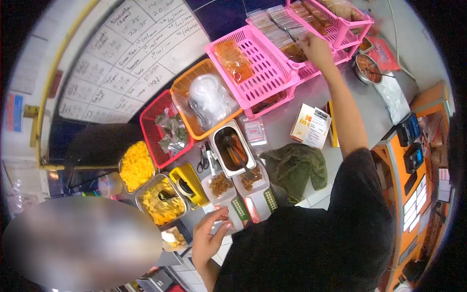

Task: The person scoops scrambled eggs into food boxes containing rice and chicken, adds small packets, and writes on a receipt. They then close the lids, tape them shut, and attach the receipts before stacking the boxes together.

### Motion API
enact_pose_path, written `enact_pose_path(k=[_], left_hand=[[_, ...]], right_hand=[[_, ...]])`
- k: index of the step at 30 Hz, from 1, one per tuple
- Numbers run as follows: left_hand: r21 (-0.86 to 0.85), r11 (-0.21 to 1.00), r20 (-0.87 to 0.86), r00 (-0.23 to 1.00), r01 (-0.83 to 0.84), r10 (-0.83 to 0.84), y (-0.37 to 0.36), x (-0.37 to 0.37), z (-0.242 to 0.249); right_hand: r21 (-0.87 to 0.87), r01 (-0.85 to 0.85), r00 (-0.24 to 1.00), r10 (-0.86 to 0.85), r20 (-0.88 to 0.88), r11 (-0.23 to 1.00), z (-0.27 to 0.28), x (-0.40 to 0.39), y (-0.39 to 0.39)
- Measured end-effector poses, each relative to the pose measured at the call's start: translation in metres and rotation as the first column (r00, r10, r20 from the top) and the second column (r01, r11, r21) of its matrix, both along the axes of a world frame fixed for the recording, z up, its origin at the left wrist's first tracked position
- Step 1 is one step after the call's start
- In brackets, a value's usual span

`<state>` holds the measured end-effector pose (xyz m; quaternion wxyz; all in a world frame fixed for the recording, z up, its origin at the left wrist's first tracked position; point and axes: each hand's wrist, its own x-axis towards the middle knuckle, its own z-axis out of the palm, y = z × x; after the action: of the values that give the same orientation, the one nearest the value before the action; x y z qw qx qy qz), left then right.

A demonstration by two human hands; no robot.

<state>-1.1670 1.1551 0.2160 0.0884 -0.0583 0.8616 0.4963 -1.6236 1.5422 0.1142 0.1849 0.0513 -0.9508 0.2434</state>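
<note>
right hand (316, 48) reaching into pink basket (272, 22)

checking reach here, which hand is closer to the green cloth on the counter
Left. The left hand sits at the counter's near edge, a little way left of the green cloth. The right hand is stretched far back, on the packets in the pink basket.

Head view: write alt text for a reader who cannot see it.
A person's right hand reaches into pink baskets of packets, while the left hand hovers near small food trays on a crowded counter.
</note>
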Motion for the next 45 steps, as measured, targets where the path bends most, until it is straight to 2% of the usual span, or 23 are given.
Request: enact_pose_path(k=[1, 2, 3, 4, 5, 6, 7, 9, 10, 12, 14, 17, 18, 20, 21, 23, 24, 26, 27, 29, 37, 43, 45], left_hand=[[-0.015, 1.000, 0.008, 1.000, -0.011, 0.011, -0.003, 0.003, -0.001], [-0.012, 0.997, 0.068, 0.994, -0.082, 0.083, -0.008, 0.011, -0.008], [-0.019, 0.997, 0.070, 0.995, -0.075, 0.076, -0.013, 0.016, -0.016], [0.041, 0.986, 0.120, 0.980, -0.162, 0.156, -0.016, 0.021, -0.025], [0.097, 0.963, 0.178, 0.957, -0.250, 0.230, -0.015, 0.023, -0.030], [0.066, 0.976, 0.160, 0.967, -0.208, 0.196, -0.013, 0.021, -0.031], [0.071, 0.976, 0.157, 0.968, -0.207, 0.194, -0.007, 0.016, -0.029], [0.056, 0.989, 0.174, 0.976, -0.140, 0.129, 0.007, 0.007, -0.025], [0.058, 0.993, 0.175, 0.980, -0.103, 0.091, 0.010, 0.005, -0.028], [0.083, 0.991, 0.204, 0.975, -0.108, 0.089, 0.016, 0.000, -0.032], [0.085, 0.991, 0.244, 0.966, -0.104, 0.081, 0.019, 0.005, -0.035], [0.014, 0.985, 0.222, 0.961, -0.173, 0.165, 0.013, 0.006, -0.029], [0.014, 0.974, 0.267, 0.940, -0.225, 0.214, 0.010, 0.010, -0.030], [0.076, 0.953, 0.167, 0.946, -0.294, 0.279, 0.003, 0.015, -0.035], [0.099, 0.936, 0.193, 0.930, -0.337, 0.314, 0.002, 0.017, -0.033], [0.081, 0.945, 0.083, 0.947, -0.315, 0.309, -0.002, 0.025, -0.044], [0.074, 0.923, 0.074, 0.925, -0.378, 0.373, -0.001, 0.027, -0.046], [0.077, 0.946, 0.059, 0.948, -0.316, 0.312, 0.001, 0.030, -0.049], [0.068, 0.932, 0.050, 0.935, -0.355, 0.352, 0.000, 0.032, -0.049], [0.101, 0.938, 0.132, 0.939, -0.331, 0.317, -0.004, 0.034, -0.049], [0.133, 0.917, 0.151, 0.923, -0.375, 0.355, -0.014, 0.038, -0.054], [0.061, 0.925, 0.083, 0.925, -0.376, 0.371, -0.018, 0.047, -0.059], [0.108, 0.906, 0.127, 0.910, -0.408, 0.395, -0.020, 0.053, -0.057]], right_hand=[[-0.018, 0.059, 0.996, -0.058, 0.067, 0.998, 0.016, 0.028, 0.000], [0.044, -0.006, 0.974, -0.004, 0.227, 0.999, 0.023, 0.057, 0.002], [0.097, -0.083, 0.921, 0.040, 0.388, 0.992, 0.023, 0.075, 0.009], [0.096, -0.077, 0.919, 0.033, 0.393, 0.992, 0.001, 0.072, 0.021], [0.205, -0.159, 0.915, 0.066, 0.399, 0.966, -0.042, 0.067, 0.035], [0.311, -0.240, 0.908, 0.099, 0.408, 0.920, -0.083, 0.059, 0.046], [0.316, -0.237, 0.910, 0.096, 0.404, 0.919, -0.113, 0.041, 0.052], [0.300, -0.361, 0.916, 0.275, 0.293, 0.883, -0.168, -0.009, 0.052], [0.308, -0.378, 0.912, 0.295, 0.284, 0.873, -0.197, -0.036, 0.053], [0.241, -0.383, 0.861, 0.250, 0.443, 0.892, -0.236, -0.090, 0.036], [0.250, -0.430, 0.839, 0.281, 0.466, 0.868, -0.229, -0.109, 0.015], [0.294, -0.517, 0.813, 0.353, 0.462, 0.804, -0.235, -0.135, -0.018], [0.306, -0.536, 0.807, 0.370, 0.460, 0.787, -0.235, -0.140, -0.027], [0.324, -0.568, 0.799, 0.413, 0.437, 0.757, -0.227, -0.145, -0.051], [0.327, -0.577, 0.795, 0.424, 0.434, 0.748, -0.226, -0.144, -0.051], [0.333, -0.573, 0.799, 0.421, 0.429, 0.749, -0.220, -0.141, -0.046], [0.331, -0.572, 0.799, 0.420, 0.430, 0.750, -0.216, -0.136, -0.045], [0.326, -0.573, 0.799, 0.424, 0.427, 0.752, -0.211, -0.127, -0.041], [0.330, -0.575, 0.800, 0.427, 0.422, 0.749, -0.211, -0.127, -0.037], [0.328, -0.573, 0.800, 0.428, 0.419, 0.751, -0.208, -0.118, -0.036], [0.309, -0.577, 0.801, 0.451, 0.394, 0.756, -0.187, -0.087, -0.013], [0.279, -0.585, 0.795, 0.473, 0.380, 0.761, -0.162, -0.063, -0.002], [0.258, -0.595, 0.790, 0.493, 0.365, 0.761, -0.153, -0.045, 0.001]])
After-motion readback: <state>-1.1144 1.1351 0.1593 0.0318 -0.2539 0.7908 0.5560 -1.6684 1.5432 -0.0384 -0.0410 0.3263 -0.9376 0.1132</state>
